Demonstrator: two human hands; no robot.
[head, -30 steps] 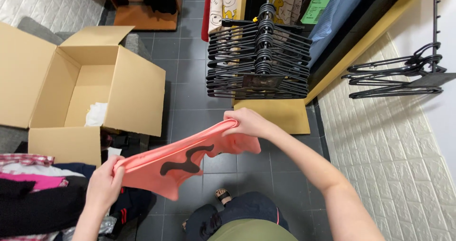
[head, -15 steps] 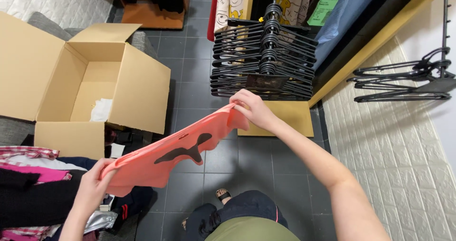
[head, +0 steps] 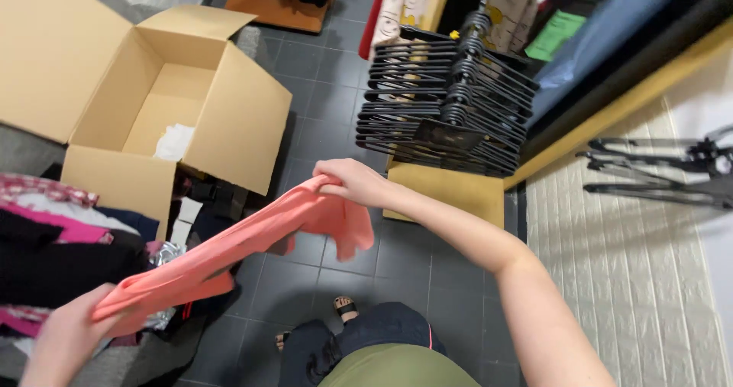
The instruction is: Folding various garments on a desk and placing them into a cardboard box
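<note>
Coral garment (head: pixel 252 238) — now lower, print hidden

Left hand (head: pixel 65 333) low, fisted — right hand (head: pixel 347 181) extended, fingers pinched.

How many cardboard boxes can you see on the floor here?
1. The open cardboard box sits on the floor at the upper left, flaps spread, with something white inside. More boxes could lie beyond the picture's edges or behind the pile of clothes.

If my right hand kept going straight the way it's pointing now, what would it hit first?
Probably the open cardboard box: the right hand, gripping the coral garment, points left toward the box's near flap. Depth is unclear, so it might pass above it.
</note>
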